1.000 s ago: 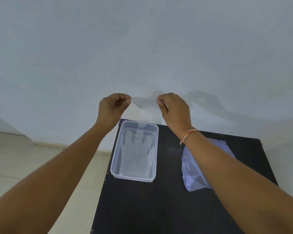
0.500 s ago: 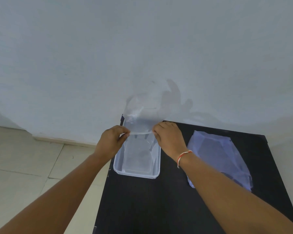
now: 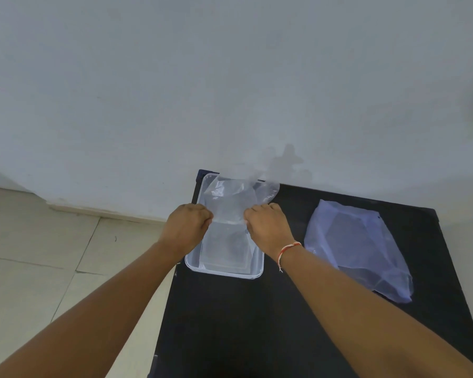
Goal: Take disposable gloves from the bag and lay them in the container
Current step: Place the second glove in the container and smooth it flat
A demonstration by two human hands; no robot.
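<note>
A clear rectangular plastic container (image 3: 224,273) stands at the far left of the black table (image 3: 257,323). Over it, my left hand (image 3: 187,226) and my right hand (image 3: 268,227) each pinch one side of a thin see-through disposable glove (image 3: 234,199). The glove's cuff is stretched between my fingers and its fingers spread away from me over the container's far end, one part hanging past the right rim. At least one other glove lies flat inside the container. The translucent bag (image 3: 358,246) lies flat on the table to the right of my right forearm.
A white wall (image 3: 230,77) rises right behind the table. Beige floor tiles (image 3: 38,255) lie to the left, below the table's left edge. My right wrist wears a red and white thread.
Both hands came down from in front of the wall to the container, carrying the glove, which now drapes over the container's far half.
</note>
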